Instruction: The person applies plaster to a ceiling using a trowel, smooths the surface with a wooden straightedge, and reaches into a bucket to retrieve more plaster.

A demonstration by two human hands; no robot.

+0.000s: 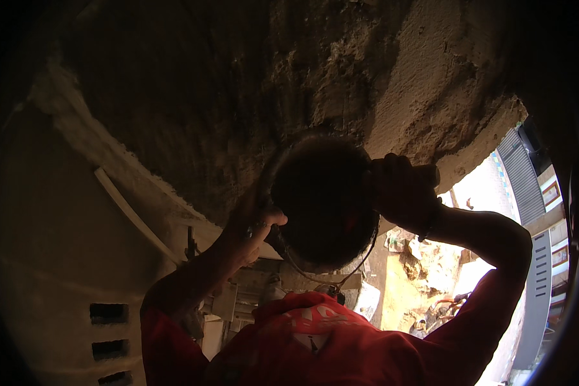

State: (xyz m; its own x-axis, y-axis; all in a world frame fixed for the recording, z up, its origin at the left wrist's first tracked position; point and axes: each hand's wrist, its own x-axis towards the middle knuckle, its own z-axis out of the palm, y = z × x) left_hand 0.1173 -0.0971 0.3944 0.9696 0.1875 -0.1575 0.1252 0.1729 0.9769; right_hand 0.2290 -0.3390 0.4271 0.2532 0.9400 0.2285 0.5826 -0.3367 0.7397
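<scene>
Now, on the head view, it's all about the dark round bucket, held square between the two hands, out beyond the red shirt. Neither hand has the edge for nearness: left hand has the left side, right hand is up at the right side, sitting a touch higher in the picture. And look at the line of it! The mouth seems turned back toward the head, so the bucket's own axis runs roughly along the line of sight, crosswise to the line joining the hands. Its wire handle loops from the lower rim toward the shirt, and neither hand is on it.

Grips, then: left is clamped on the bucket, thumb over the rim, its fingers mostly lost behind. Right is clenched, and a blunt stub, likely a handle end, pokes out of the fist on the side away from the bucket; whether that fist bears on the rim too, it's too dark to tell. Beyond the bucket spreads the rough wall; whether the two touch, no telling. Down to the right, bright rubble glares past the bent right arm. What's inside the bucket? Deep shadow hides it.
</scene>
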